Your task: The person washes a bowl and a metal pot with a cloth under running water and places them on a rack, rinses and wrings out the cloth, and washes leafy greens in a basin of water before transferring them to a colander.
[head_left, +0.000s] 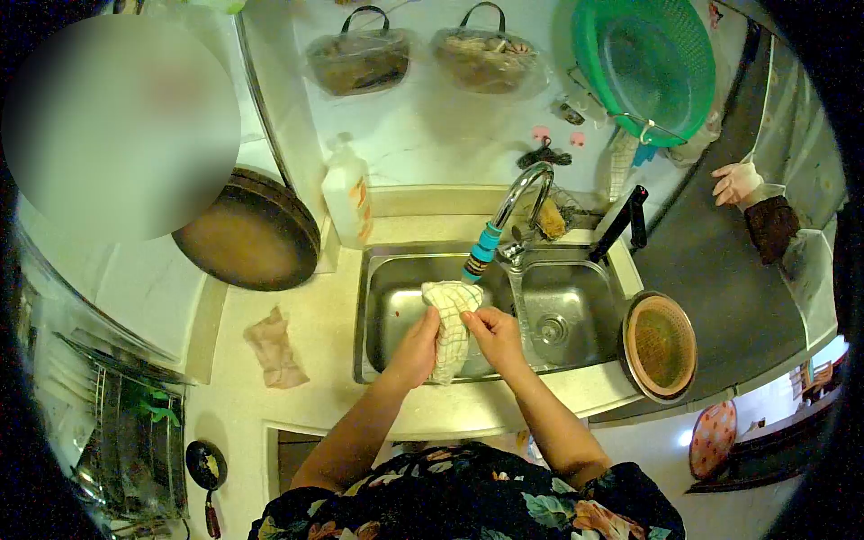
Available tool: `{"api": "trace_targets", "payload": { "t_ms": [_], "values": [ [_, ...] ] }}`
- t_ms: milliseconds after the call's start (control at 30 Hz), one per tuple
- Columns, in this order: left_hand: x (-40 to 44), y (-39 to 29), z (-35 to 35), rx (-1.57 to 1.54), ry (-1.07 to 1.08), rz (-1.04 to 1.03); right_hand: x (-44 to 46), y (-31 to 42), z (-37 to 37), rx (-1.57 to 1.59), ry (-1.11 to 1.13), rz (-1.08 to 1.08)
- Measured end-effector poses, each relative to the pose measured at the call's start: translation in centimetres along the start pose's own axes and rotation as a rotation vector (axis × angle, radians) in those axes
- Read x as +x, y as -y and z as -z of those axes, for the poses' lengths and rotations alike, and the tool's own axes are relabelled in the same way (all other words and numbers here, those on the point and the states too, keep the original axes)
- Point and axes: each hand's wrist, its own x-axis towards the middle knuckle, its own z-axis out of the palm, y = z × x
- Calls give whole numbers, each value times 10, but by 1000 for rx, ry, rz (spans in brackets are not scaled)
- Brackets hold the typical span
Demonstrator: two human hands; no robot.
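Observation:
A pale checked dishcloth (pixel 453 337) hangs bunched between my two hands, over the left basin of the steel sink (pixel 387 297). My left hand (pixel 418 349) is closed on the cloth's left side. On its right side my right hand (pixel 494 337) grips the cloth with thumb and fingers. The cloth's upper end lies just under the tip of the faucet (pixel 486 247), which has a turquoise and black nozzle. Whether water is running onto it I cannot tell.
A white jug (pixel 348 198) and a large round brown pan (pixel 250 236) stand left of the sink. A crumpled beige cloth (pixel 274 349) lies on the counter. Right of the sink sits a round basket in a bowl (pixel 661 346). A green colander (pixel 646 67) hangs on the wall.

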Motion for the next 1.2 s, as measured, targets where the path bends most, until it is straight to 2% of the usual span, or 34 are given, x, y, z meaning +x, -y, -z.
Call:
{"api": "trace_targets", "payload": {
  "t_ms": [67,100,133,200,300,400,433,533,567,667,700,800,833,867,933,967,1067,1100,1200],
  "values": [
    [-14,-20,-11,290,15,-132,1,1,2,-212,-53,93],
    [-16,-23,-9,339,27,-187,0,11,7,-288,-102,155],
    [-18,-27,-7,387,36,-243,2,9,9,-233,-86,164],
    [-17,-16,13,255,37,-266,5,0,15,-123,-51,176],
    [-19,-13,30,-69,-52,-103,15,-17,16,487,21,-102],
    [-18,-14,48,46,-32,-108,16,5,32,1037,45,-407],
    [-22,-18,46,7,-107,-90,16,3,31,1111,62,-378],
    [-22,-19,48,-44,-159,-103,15,-8,24,1331,117,-286],
    [-21,-19,49,-41,-163,-95,8,0,20,1243,109,-371],
    [-18,-22,50,13,-177,-69,2,-2,31,854,230,-343],
    [-21,-29,46,61,-180,-55,6,0,39,844,254,-367],
    [-23,-31,42,131,-165,-46,10,-18,46,1107,187,-331],
    [-23,-29,41,139,-156,-47,7,-57,22,1313,232,-402],
    [-23,-25,41,176,-195,-27,-4,-36,2,1290,184,-646],
    [-17,-22,43,253,-271,1,-28,-58,-17,1258,356,-817],
    [-23,-32,25,259,-315,-1,-31,-92,-27,1041,312,-760],
    [-30,-43,33,505,-308,8,-10,-55,3,923,234,-449],
    [-25,-38,41,353,-283,-46,-7,-46,11,954,196,-453],
    [-19,-30,42,306,-299,-45,-15,-54,-7,958,297,-599]
  ]
}}
